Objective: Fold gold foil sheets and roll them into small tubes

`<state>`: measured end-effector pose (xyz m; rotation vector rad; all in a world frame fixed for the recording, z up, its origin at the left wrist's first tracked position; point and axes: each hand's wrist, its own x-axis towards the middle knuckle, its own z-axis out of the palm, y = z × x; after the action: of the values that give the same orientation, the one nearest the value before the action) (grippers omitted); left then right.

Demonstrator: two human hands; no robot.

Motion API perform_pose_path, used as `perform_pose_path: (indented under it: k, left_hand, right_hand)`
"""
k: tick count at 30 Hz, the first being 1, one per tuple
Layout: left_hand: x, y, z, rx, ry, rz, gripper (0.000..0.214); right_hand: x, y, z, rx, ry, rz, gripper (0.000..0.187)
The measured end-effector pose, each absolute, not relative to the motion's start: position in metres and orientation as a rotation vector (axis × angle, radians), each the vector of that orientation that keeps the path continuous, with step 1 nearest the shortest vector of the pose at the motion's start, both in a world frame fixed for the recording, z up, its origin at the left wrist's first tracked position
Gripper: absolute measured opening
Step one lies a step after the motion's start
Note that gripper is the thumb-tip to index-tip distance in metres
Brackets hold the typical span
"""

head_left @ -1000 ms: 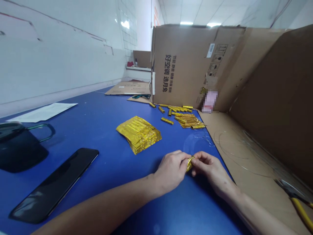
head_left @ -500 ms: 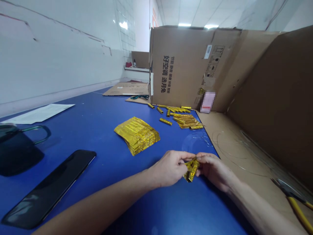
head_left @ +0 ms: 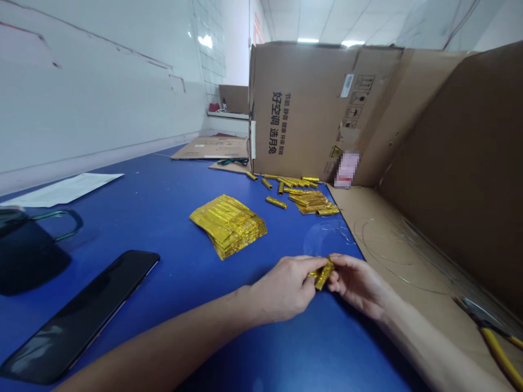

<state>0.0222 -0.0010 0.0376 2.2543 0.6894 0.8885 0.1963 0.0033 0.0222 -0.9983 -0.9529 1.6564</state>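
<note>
Between my two hands is a piece of shiny gold foil paper [head_left: 324, 275], partly rolled or folded into a narrow strip. My left hand [head_left: 286, 286] pinches its left side, with the index finger stretched along the top edge. My right hand [head_left: 355, 280] grips the right end between thumb and fingers. The fingers cover much of the foil. To the left of the hands lies a stack of flat gold foil sheets [head_left: 229, 224]. Several small rolled gold tubes [head_left: 277, 202] are scattered beyond, some resting on a flat gold sheet [head_left: 312, 202].
A black phone [head_left: 81, 316] and a dark mug [head_left: 32, 250] stand at the left, near white paper [head_left: 69, 189]. A large cardboard box [head_left: 310, 114] rises behind. Yellow-handled pliers [head_left: 496, 348] and thin clear thread [head_left: 392, 261] lie on cardboard at the right.
The foil between my hands has become more compact, its loose lower part now mostly tucked in. My left hand has shifted slightly down. The stack and tubes stay put.
</note>
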Motion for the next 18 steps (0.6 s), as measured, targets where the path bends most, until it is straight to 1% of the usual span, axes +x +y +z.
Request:
perform_pose_path:
  k: [3,7,13,18]
  left_hand:
    - [0.022,-0.001,0.035,2.308,0.710,0.907,0.042]
    - [0.024,-0.002,0.029,2.339,0.741,0.987,0.040]
    - [0.026,-0.007,0.023,2.367,0.789,1.092,0.040]
    - [0.027,-0.010,0.018,2.475,0.693,1.096,0.043]
  right_hand:
    - [0.195,0.002,0.023,-0.986,-0.767,1.715,0.003]
    - [0.193,0.000,0.021,-0.984,-0.776,1.609,0.002]
    - [0.188,-0.003,0.019,-0.994,-0.770,1.548,0.010]
    - [0.185,-0.006,0.022,-1.021,-0.798,1.474,0.018]
